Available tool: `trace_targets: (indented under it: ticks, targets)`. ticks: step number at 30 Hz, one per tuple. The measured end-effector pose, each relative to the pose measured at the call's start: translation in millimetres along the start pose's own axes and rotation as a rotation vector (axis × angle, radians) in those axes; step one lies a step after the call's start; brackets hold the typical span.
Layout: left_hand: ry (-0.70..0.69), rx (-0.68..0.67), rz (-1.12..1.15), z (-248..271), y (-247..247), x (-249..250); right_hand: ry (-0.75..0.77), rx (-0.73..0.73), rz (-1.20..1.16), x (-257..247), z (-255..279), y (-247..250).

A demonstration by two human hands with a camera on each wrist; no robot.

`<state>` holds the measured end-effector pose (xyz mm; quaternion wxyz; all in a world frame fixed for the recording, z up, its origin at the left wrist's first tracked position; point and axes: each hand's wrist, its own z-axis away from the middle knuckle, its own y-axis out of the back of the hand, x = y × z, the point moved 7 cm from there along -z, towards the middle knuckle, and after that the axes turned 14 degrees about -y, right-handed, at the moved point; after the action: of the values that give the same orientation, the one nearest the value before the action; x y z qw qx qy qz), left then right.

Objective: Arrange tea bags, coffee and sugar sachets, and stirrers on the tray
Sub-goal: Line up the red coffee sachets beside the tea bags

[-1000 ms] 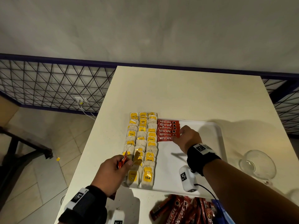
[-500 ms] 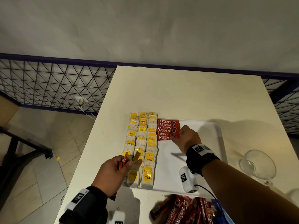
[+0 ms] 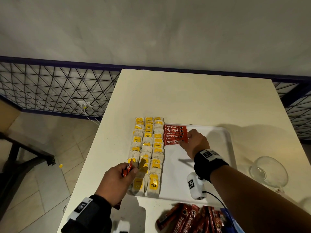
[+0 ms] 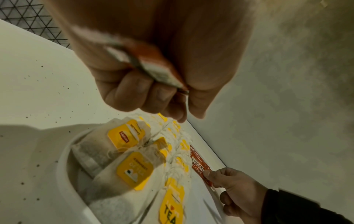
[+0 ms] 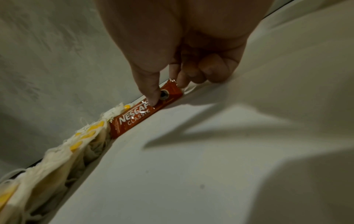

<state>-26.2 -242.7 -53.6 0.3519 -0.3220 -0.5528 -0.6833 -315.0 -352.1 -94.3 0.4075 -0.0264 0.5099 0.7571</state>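
Thumb and fingers of the right hand [image 3: 196, 143] pinch the right end of the nearest coffee sachet [image 3: 173, 142], which lies flat on the white tray [image 3: 217, 167] as the front one of a stack of red sachets [image 3: 175, 134]. Compared with one second ago, this hand is almost in the same place, and the front sachet sits only a little more straight under the others; the left hand has not moved in a way that I can see. The left hand [image 3: 117, 180] is closed around a red sachet [image 3: 126, 170], with the end of it standing out between thumb and fingers, and it hovers over the near left corner of the tray. In the stack I count five sachets with the label visible, each one overlapping the next. To the left of them the tea bags [image 3: 148, 153] with yellow tags fill three columns from the far edge to the near edge of the tray; the exact number I cannot tell, because they overlap. The right part of the tray is bare. In front of the tray, on the cream table [image 3: 193, 98], lies a loose pile of more red sachets [image 3: 188, 219], touching something blue [image 3: 230, 221]. An empty glass bowl [image 3: 268, 171] stands on the table just right of the tray.
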Motion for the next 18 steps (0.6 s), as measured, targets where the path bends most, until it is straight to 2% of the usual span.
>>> trace_targets:
  ticks: [7, 18]
  targets:
    - [-0.009, -0.01, 0.01, 0, -3, 0, -0.054, -0.01, 0.012, 9, 2, -2]
    - [-0.013, -0.008, 0.021, 0, -3, 2, -0.048, -0.025, 0.054, 1, 10, -1]
